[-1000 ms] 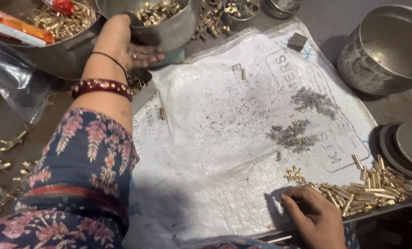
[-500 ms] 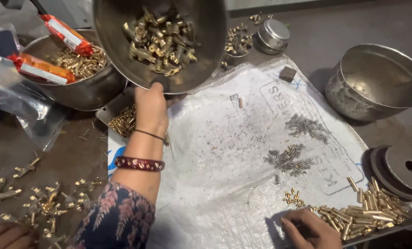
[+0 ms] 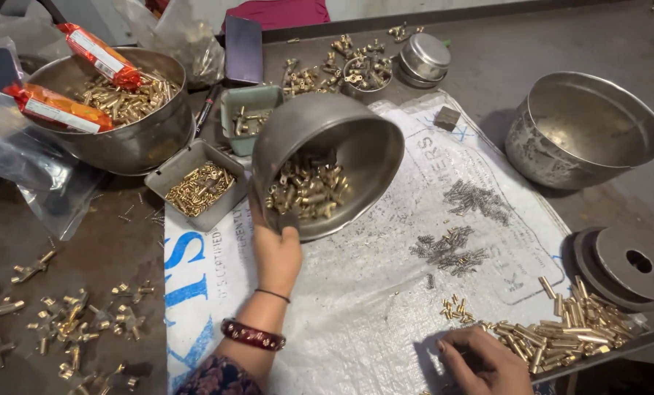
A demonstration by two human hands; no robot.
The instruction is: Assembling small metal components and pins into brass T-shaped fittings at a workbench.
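My left hand (image 3: 276, 252) grips the near rim of a steel bowl (image 3: 376, 143) and holds it tilted on its side above a white woven sack (image 3: 356, 307). The bowl's mouth faces right and toward me, with several small brass fittings (image 3: 308, 192) heaped on its lower wall. A dark red bangle and a thin black band circle that wrist. My right hand (image 3: 480, 361) rests at the sack's near edge, fingers curled by a pile of brass pins (image 3: 561, 333); whether it holds one is hidden.
An empty steel pot (image 3: 586, 132) stands at the right, dark metal discs (image 3: 626, 267) below it. A large bowl (image 3: 133, 139) of brass parts with orange packets sits at the left, small trays (image 3: 195, 186) beside it. Grey screws (image 3: 451, 245) lie on the sack. Brass fittings (image 3: 56, 322) litter the table left.
My left hand brought the bowl down from up high and tipped it over onto its side above the sack. The right hand stayed by the brass pins.
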